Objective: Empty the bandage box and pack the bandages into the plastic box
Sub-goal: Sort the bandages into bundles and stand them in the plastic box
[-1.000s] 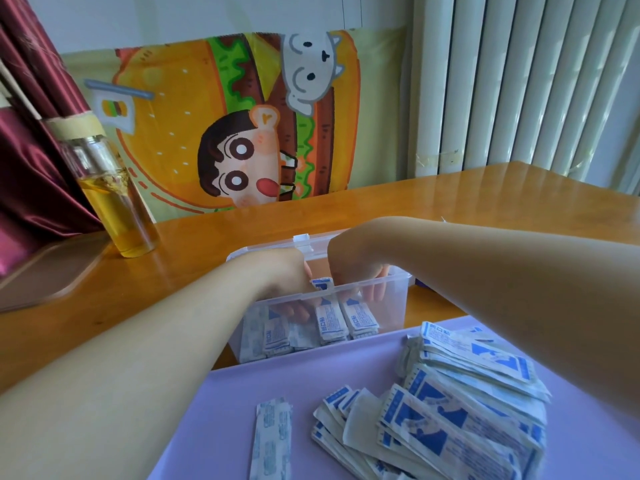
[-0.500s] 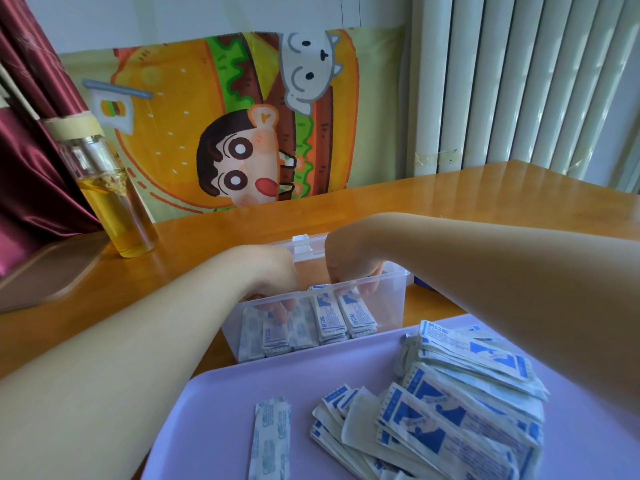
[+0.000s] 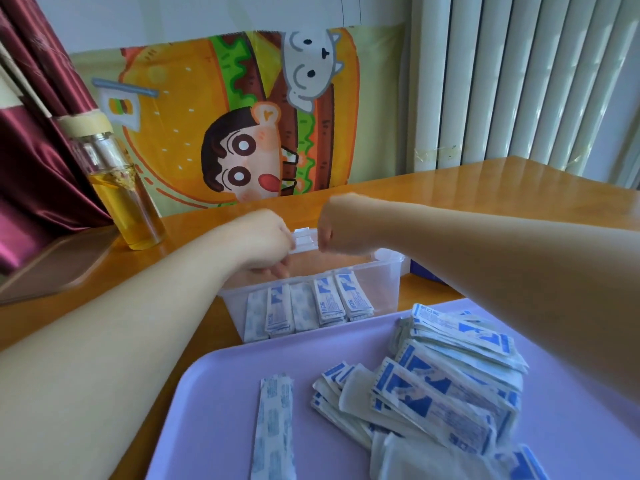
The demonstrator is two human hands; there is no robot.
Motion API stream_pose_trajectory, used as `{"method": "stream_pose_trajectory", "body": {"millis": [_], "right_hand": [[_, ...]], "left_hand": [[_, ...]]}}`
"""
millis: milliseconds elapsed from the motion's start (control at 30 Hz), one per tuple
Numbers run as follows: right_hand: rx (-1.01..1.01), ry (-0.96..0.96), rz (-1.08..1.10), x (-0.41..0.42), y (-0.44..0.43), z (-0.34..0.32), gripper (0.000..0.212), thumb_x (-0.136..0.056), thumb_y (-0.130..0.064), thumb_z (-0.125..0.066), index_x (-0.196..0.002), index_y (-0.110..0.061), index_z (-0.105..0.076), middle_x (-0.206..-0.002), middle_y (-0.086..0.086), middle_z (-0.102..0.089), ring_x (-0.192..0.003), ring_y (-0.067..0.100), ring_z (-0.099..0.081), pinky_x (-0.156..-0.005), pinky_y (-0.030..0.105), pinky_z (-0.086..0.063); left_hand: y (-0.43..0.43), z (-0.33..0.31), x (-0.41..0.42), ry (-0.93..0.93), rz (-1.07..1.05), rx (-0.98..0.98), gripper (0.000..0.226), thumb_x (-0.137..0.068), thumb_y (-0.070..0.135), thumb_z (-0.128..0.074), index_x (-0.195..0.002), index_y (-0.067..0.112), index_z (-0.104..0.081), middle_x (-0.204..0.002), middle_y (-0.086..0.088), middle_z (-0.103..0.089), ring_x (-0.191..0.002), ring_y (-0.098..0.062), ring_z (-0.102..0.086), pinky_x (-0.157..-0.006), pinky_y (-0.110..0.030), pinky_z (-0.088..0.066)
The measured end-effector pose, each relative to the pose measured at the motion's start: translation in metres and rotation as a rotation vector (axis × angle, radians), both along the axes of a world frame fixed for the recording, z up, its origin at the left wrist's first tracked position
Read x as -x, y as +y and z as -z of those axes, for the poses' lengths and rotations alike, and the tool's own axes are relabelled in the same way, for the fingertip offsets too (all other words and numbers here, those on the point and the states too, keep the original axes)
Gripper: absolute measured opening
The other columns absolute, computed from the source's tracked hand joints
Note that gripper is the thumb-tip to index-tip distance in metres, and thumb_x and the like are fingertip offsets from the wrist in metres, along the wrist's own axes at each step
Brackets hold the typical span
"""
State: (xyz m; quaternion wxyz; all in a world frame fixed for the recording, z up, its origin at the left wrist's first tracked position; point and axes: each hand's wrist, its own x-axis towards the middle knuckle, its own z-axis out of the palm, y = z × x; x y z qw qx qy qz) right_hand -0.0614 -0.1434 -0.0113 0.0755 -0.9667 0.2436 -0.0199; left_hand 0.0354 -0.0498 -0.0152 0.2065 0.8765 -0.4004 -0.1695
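While left hand (image 3: 263, 242) and right hand (image 3: 346, 233) hover, fingers' (image 3: 275, 271) grip unclear, five bandage stacks (image 3: 303, 306) line one plastic box (image 3: 389, 275)

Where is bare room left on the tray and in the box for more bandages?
Free: the lilac plastic tray left of the single wrapped bandage, and the gap between it and the heaped bandage pile. The clear plastic box looks bare behind its row of packed bandages. Crowded: the tray's right half.
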Motion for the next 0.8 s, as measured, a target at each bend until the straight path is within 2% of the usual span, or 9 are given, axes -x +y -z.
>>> {"method": "stream_pose_trajectory", "body": {"millis": [67,133,200,300,400,467,600,700,800], "right_hand": [[0.145,-0.153,-0.01,0.008,0.008,-0.002,0.026,-0.093,-0.015,-0.045,-0.102,-0.01,-0.068,-0.1,0.007,-0.066,-0.09,0.027,-0.063,-0.075,0.033,-0.054],[0.2,-0.347,0.006,0.024,0.024,-0.006,0.025,-0.09,-0.016,-0.045,-0.092,-0.016,-0.07,-0.091,0.004,-0.068,-0.082,0.027,-0.063,-0.07,0.036,-0.056],[0.14,-0.463,-0.066,0.046,0.042,-0.006,0.02,-0.086,-0.018,-0.05,-0.085,-0.019,-0.07,-0.082,0.0,-0.068,-0.077,0.025,-0.063,-0.069,0.036,-0.055],[0.063,-0.289,-0.176,0.084,0.07,-0.002,0.01,-0.086,-0.023,-0.06,-0.086,-0.021,-0.07,-0.078,-0.008,-0.065,-0.072,0.014,-0.061,-0.07,0.029,-0.054],[-0.029,0.077,-0.209,0.123,0.092,0.009,0.012,-0.082,-0.037,-0.067,-0.086,-0.026,-0.07,-0.079,-0.014,-0.065,-0.066,0.003,-0.057,-0.062,0.015,-0.046],[-0.039,0.226,-0.191,0.139,0.1,0.018,0.019,-0.078,-0.045,-0.068,-0.085,-0.027,-0.068,-0.076,-0.015,-0.063,-0.067,0.002,-0.056,-0.064,0.019,-0.046],[0.052,0.276,-0.163,0.154,0.106,0.034,0.032,-0.074,-0.052,-0.069,-0.082,-0.025,-0.054,-0.07,-0.013,-0.051,-0.069,0.01,-0.048,-0.058,0.023,-0.037],[0.019,0.286,-0.166,0.158,0.107,0.043,0.044,-0.074,-0.047,-0.072,-0.093,-0.009,-0.059,-0.077,0.002,-0.057,-0.072,0.018,-0.047,-0.061,0.029,-0.036],[-0.075,0.27,-0.145,0.16,0.103,0.045,0.034,-0.074,-0.042,-0.074,-0.091,-0.017,-0.06,-0.075,-0.006,-0.056,-0.063,0.01,-0.046,-0.056,0.021,-0.034]], "left_hand": [[0.014,-0.008,0.007,-0.123,0.01,0.159,0.027,-0.092,0.004,-0.038,-0.081,0.021,-0.056,-0.079,-0.002,-0.069,-0.07,-0.015,-0.068,-0.059,-0.025,-0.048],[0.036,-0.012,0.017,-0.251,0.028,0.273,0.026,-0.09,0.006,-0.041,-0.079,0.025,-0.055,-0.08,-0.002,-0.069,-0.076,-0.015,-0.066,-0.066,-0.027,-0.051],[0.063,-0.01,0.031,-0.338,0.057,0.333,0.025,-0.089,0.008,-0.044,-0.076,0.028,-0.053,-0.081,0.001,-0.066,-0.078,-0.015,-0.062,-0.06,-0.025,-0.047],[0.1,0.005,0.048,-0.36,0.11,0.26,0.02,-0.088,0.01,-0.048,-0.081,0.027,-0.055,-0.079,0.005,-0.062,-0.076,-0.013,-0.06,-0.058,-0.024,-0.045],[0.124,0.021,0.059,-0.28,0.127,-0.055,0.009,-0.092,0.025,-0.051,-0.087,0.022,-0.057,-0.078,0.004,-0.059,-0.073,-0.017,-0.058,-0.063,-0.028,-0.047],[0.127,0.033,0.061,-0.307,0.133,-0.241,0.025,-0.092,0.038,-0.051,-0.078,0.018,-0.055,-0.072,-0.001,-0.051,-0.067,-0.021,-0.046,-0.061,-0.028,-0.038],[0.119,0.049,0.08,-0.415,0.082,-0.341,0.054,-0.088,0.053,-0.053,-0.063,0.005,-0.047,-0.061,-0.004,-0.037,-0.054,-0.017,-0.035,-0.047,-0.029,-0.024],[0.113,0.051,0.089,-0.407,0.098,-0.412,0.051,-0.084,0.052,-0.059,-0.06,0.009,-0.046,-0.061,-0.004,-0.044,-0.056,-0.018,-0.041,-0.047,-0.028,-0.028],[0.109,0.05,0.087,-0.283,0.082,-0.406,0.037,-0.084,0.041,-0.064,-0.097,0.007,-0.063,-0.085,-0.01,-0.068,-0.07,-0.026,-0.058,-0.066,-0.035,-0.05]]}}
